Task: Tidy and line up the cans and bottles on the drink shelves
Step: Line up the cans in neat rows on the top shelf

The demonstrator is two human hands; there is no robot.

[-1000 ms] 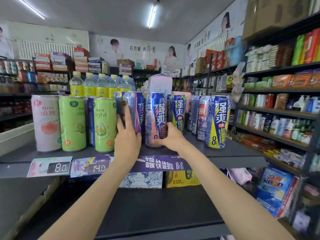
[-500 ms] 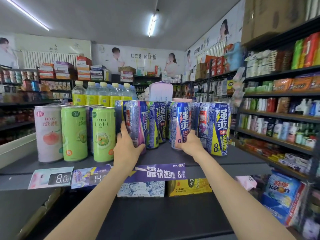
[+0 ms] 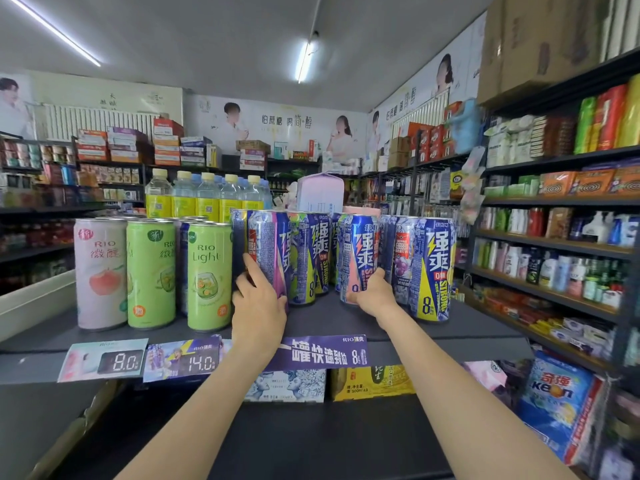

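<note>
Tall blue-and-pink aluminium can (image 3: pixel 268 258) at left hand (image 3: pixel 258 303): pink panel. Left of it, tall green cylindrical can (image 3: pixel 209 275): citrus motif.

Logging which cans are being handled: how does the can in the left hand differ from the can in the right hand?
The left hand holds a purple-and-pink can showing mostly small print, while the right hand holds a blue-and-peach can showing its large characters. The purple-and-pink can stands beside the green Light can; the blue-and-peach can stands beside the grape can. Both are tall, upright and gripped low.

White ceiling (image 3: pixel 207 36), 2 strip lights (image 3: pixel 304 62), poster-lined walls (image 3: pixel 277 123), dark stocked shelving (image 3: pixel 554 161), white radiator (image 3: pixel 97 121)
</note>
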